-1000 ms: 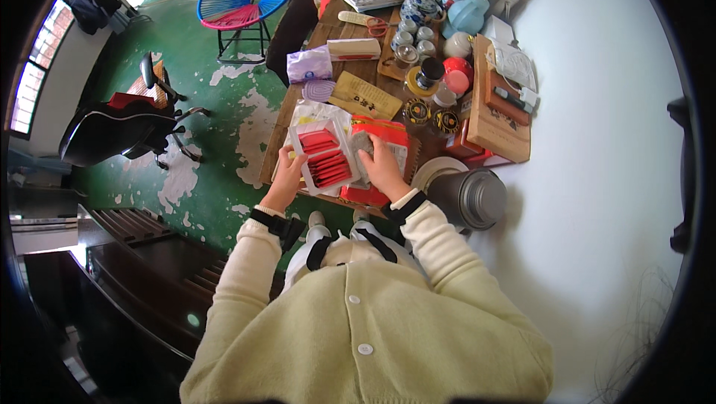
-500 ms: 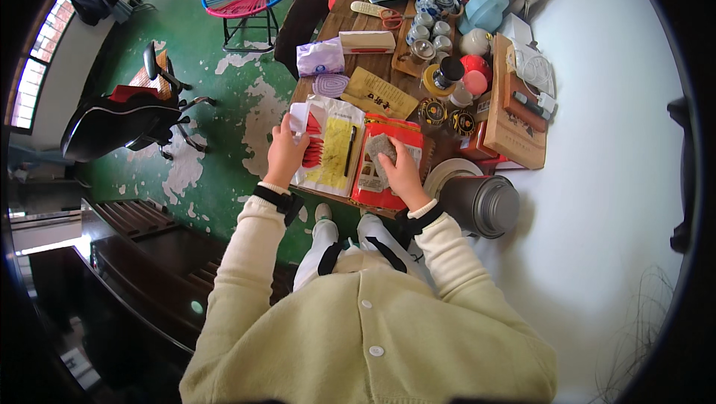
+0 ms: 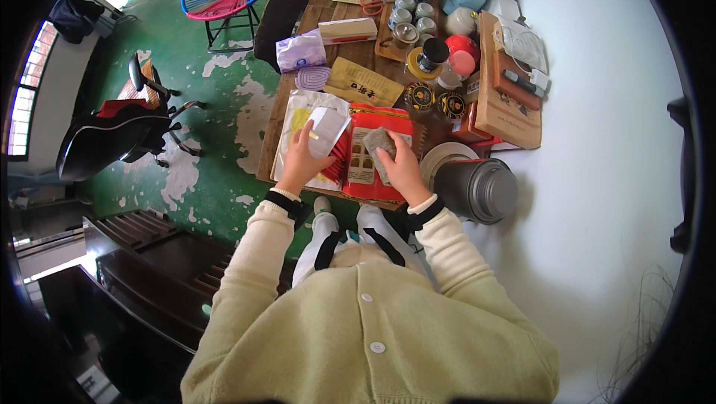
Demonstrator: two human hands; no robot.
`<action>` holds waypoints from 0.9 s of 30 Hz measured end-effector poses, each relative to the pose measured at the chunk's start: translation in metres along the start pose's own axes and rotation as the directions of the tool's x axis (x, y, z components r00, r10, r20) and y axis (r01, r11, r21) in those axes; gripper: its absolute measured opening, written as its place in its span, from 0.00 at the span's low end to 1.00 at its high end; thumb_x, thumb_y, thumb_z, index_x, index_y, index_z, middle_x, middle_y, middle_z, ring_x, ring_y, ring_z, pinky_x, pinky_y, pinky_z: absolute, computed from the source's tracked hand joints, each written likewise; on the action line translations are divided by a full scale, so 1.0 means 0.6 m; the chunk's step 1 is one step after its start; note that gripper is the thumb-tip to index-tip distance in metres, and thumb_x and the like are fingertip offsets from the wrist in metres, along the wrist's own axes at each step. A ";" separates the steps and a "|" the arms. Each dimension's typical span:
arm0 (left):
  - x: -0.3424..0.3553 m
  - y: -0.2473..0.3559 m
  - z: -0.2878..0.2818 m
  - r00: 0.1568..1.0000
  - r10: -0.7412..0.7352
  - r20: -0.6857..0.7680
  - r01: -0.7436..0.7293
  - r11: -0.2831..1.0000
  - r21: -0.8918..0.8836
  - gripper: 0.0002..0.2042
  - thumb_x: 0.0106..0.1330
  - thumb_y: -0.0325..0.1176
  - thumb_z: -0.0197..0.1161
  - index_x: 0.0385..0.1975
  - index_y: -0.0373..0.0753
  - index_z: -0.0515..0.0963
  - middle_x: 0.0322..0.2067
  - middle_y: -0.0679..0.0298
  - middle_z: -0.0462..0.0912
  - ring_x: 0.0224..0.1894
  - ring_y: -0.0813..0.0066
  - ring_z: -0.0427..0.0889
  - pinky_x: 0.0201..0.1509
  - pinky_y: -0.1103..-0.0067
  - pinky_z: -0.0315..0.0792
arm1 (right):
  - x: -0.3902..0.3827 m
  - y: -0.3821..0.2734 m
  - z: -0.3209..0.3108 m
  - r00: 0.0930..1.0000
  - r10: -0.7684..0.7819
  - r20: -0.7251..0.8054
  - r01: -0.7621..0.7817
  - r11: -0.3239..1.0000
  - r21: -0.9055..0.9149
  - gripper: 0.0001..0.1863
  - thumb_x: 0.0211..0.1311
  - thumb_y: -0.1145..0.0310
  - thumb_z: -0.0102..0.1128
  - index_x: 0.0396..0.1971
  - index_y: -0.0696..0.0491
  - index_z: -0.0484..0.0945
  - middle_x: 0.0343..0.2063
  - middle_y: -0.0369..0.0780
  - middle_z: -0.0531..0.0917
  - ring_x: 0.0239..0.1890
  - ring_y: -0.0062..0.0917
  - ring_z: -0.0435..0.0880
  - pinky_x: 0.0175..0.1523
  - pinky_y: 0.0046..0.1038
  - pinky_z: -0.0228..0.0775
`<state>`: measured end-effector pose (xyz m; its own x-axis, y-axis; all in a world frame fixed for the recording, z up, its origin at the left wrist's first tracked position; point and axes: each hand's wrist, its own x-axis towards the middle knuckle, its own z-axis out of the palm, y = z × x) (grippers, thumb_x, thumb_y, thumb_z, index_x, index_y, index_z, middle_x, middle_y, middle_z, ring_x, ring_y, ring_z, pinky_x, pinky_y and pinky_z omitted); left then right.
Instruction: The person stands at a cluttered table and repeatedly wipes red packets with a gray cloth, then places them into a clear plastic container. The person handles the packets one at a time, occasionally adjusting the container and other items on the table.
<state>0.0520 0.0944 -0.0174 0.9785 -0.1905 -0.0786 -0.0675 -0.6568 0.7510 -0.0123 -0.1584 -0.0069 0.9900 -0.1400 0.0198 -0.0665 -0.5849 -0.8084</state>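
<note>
My left hand point(image 3: 300, 164) is at the left of the table's near edge, its fingers closed on a white sheet with red fringe-like pieces point(image 3: 326, 129). Under it lies a white and yellow plastic package point(image 3: 291, 128), partly covered. My right hand point(image 3: 403, 171) grips a grey-brown, rough-looking piece like a folded cloth point(image 3: 380, 145). This rests over a red package with a pale label point(image 3: 363, 168), just right of the white one. Whether the grey piece touches the red package is hard to tell.
Beyond lie a tan envelope point(image 3: 363, 83), a rolled purple cloth point(image 3: 312, 78), a tissue pack point(image 3: 300, 51) and orange scissors point(image 3: 371, 5). Cups and jars point(image 3: 426, 58) crowd the right. A dark grey canister point(image 3: 477, 189) stands beside the wall, near my right forearm.
My left hand has moved right and slightly nearer, carrying the white sheet and red pieces toward the red package. The black pen is no longer visible. My right hand keeps its hold.
</note>
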 end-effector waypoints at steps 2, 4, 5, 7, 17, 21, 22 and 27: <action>-0.001 -0.006 0.005 1.000 -0.013 -0.012 0.012 0.999 -0.036 0.46 0.46 0.38 0.79 0.69 0.41 0.65 0.60 0.43 0.73 0.63 0.46 0.74 0.66 0.65 0.70 | -0.002 0.001 0.000 1.000 -0.002 0.005 0.002 1.000 -0.014 0.29 0.67 0.60 0.63 0.63 0.58 0.69 0.58 0.52 0.77 0.61 0.45 0.76 0.64 0.38 0.68; 0.006 -0.012 0.001 0.998 -0.008 -0.063 0.004 0.998 -0.061 0.45 0.46 0.35 0.76 0.70 0.42 0.65 0.58 0.44 0.76 0.60 0.48 0.77 0.64 0.66 0.72 | -0.004 0.001 -0.001 1.000 0.007 0.016 -0.007 1.000 -0.016 0.29 0.67 0.60 0.63 0.63 0.59 0.69 0.58 0.52 0.77 0.61 0.45 0.76 0.65 0.38 0.68; 0.009 -0.015 -0.004 0.996 -0.019 -0.092 0.014 0.998 -0.061 0.45 0.47 0.35 0.76 0.70 0.41 0.65 0.57 0.45 0.77 0.59 0.49 0.78 0.63 0.66 0.72 | -0.004 0.001 -0.001 1.000 0.004 0.013 -0.004 1.000 -0.010 0.29 0.67 0.60 0.62 0.63 0.58 0.69 0.58 0.52 0.77 0.61 0.45 0.76 0.65 0.38 0.68; 0.013 -0.018 -0.014 0.984 0.012 -0.180 -0.016 1.000 -0.021 0.43 0.49 0.33 0.74 0.70 0.41 0.65 0.56 0.47 0.79 0.58 0.51 0.80 0.61 0.67 0.74 | -0.005 0.001 -0.001 1.000 0.023 0.013 -0.024 1.000 0.006 0.29 0.67 0.60 0.62 0.63 0.58 0.69 0.59 0.52 0.77 0.61 0.46 0.76 0.64 0.38 0.68; -0.021 -0.054 -0.077 0.944 -0.230 -0.238 0.133 0.923 -0.361 0.38 0.59 0.33 0.69 0.70 0.36 0.61 0.54 0.51 0.80 0.52 0.62 0.82 0.55 0.73 0.75 | -0.008 -0.031 0.017 0.997 -0.075 0.036 0.075 0.997 0.015 0.29 0.67 0.62 0.62 0.63 0.58 0.68 0.57 0.52 0.77 0.60 0.47 0.76 0.63 0.39 0.69; -0.053 -0.036 -0.089 0.974 -0.228 0.007 0.162 0.672 -0.723 0.38 0.67 0.28 0.62 0.75 0.38 0.52 0.56 0.59 0.78 0.53 0.74 0.79 0.55 0.77 0.74 | 0.008 -0.082 0.017 0.980 -0.199 0.014 0.197 0.976 0.095 0.29 0.66 0.65 0.62 0.63 0.59 0.66 0.55 0.52 0.76 0.58 0.48 0.76 0.62 0.40 0.68; -0.062 -0.024 -0.087 0.973 -0.227 0.052 0.190 0.646 -0.740 0.38 0.68 0.27 0.62 0.76 0.39 0.49 0.56 0.59 0.77 0.54 0.74 0.78 0.55 0.78 0.73 | 0.016 -0.097 0.018 0.971 -0.237 0.001 0.235 0.964 0.122 0.29 0.65 0.66 0.62 0.64 0.59 0.66 0.54 0.53 0.76 0.57 0.49 0.76 0.62 0.40 0.68; -0.097 0.032 -0.073 0.999 0.037 -0.005 -0.025 0.559 -0.829 0.42 0.66 0.22 0.58 0.78 0.42 0.43 0.69 0.56 0.64 0.64 0.68 0.71 0.66 0.74 0.67 | 0.043 -0.168 0.045 0.912 -0.398 -0.095 0.405 0.912 0.070 0.29 0.63 0.68 0.64 0.61 0.60 0.67 0.52 0.54 0.76 0.54 0.50 0.76 0.59 0.41 0.70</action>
<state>0.0021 0.1245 0.0304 0.9763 -0.2111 -0.0478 0.0996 0.2422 0.9651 0.0234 -0.0816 0.0590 0.9178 0.0293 0.3959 0.3492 -0.5340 -0.7700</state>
